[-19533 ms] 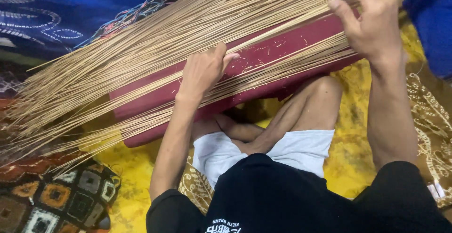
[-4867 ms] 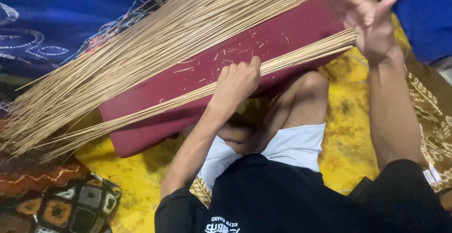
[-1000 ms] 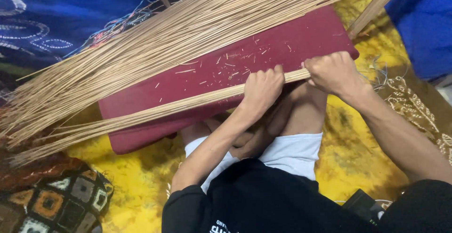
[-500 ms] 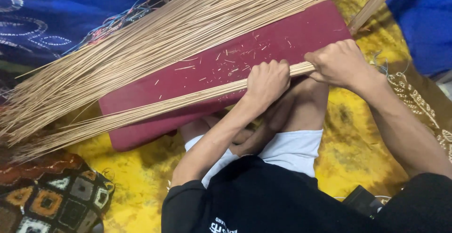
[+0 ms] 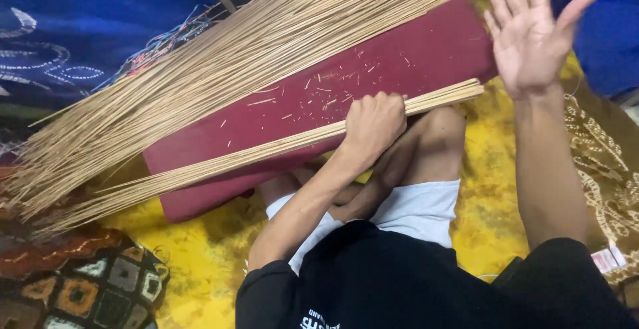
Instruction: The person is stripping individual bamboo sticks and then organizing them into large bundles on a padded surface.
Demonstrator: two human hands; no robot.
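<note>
A long dark red cushion [image 5: 373, 83] lies across my lap on the floor. On its near edge rests a thin bundle of tan sticks [image 5: 219, 163], and my left hand [image 5: 373, 124] is closed around that bundle near its right end. A much larger fan of the same sticks [image 5: 219, 69] covers the cushion's far side. My right hand [image 5: 532, 29] is raised above the cushion's right end, palm up, fingers spread, holding nothing. Small stick chips lie scattered on the red surface.
Under me is a yellow patterned cloth [image 5: 193, 262]. A blue fabric [image 5: 86, 29] with coloured threads lies beyond the sticks, and more blue cloth [image 5: 606, 36] at the right. A patchwork mat [image 5: 86, 289] sits at the lower left. My bare knee [image 5: 432, 136] is under the cushion.
My right hand has let go of the thin bundle's right end and lifted up with fingers spread. My left hand still grips the bundle at the same spot.
</note>
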